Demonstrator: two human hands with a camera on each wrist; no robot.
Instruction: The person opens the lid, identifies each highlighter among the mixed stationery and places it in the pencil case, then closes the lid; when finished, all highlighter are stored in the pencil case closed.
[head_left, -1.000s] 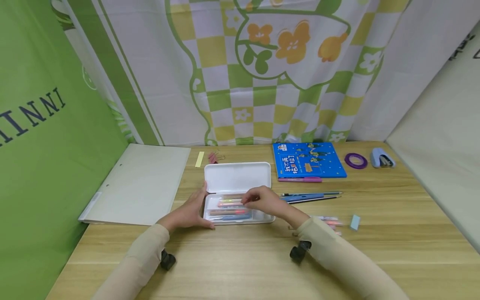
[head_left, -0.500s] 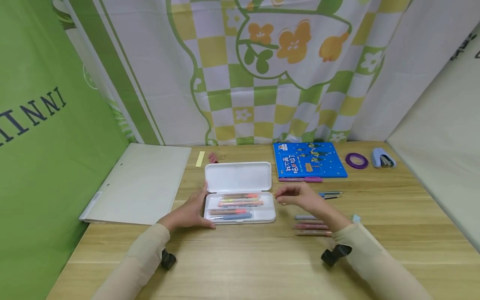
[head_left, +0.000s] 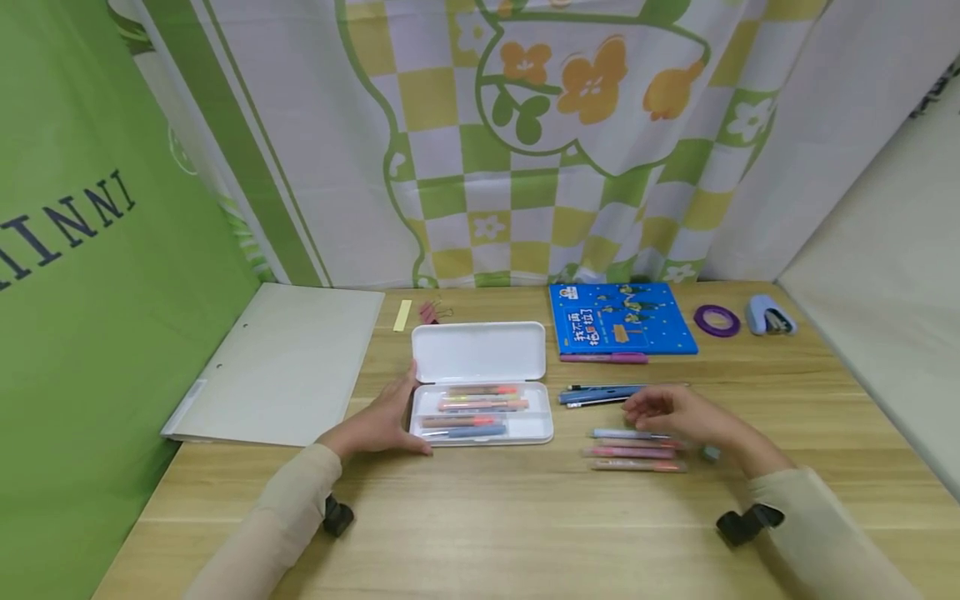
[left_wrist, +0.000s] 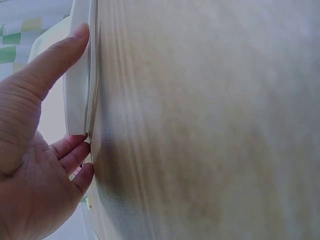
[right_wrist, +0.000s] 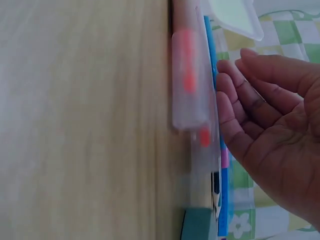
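A white plastic pencil case (head_left: 480,392) lies open in the middle of the wooden table (head_left: 480,517), its lid (head_left: 478,352) folded back flat towards the curtain. Its tray holds several highlighter pens (head_left: 480,406) lying lengthwise, orange and yellow ones at the back and a blue one at the front. The left hand (head_left: 381,421) rests against the case's left end, fingers straight, thumb along the edge by the hinge; it grips nothing. The right hand (head_left: 678,412) hovers with loosely bent fingers, holding nothing, over three loose highlighters (head_left: 632,451) lying in a row on the table just right of the case. Beyond them lie a blue pen and a pencil (head_left: 603,394), then a blue book (head_left: 618,318).
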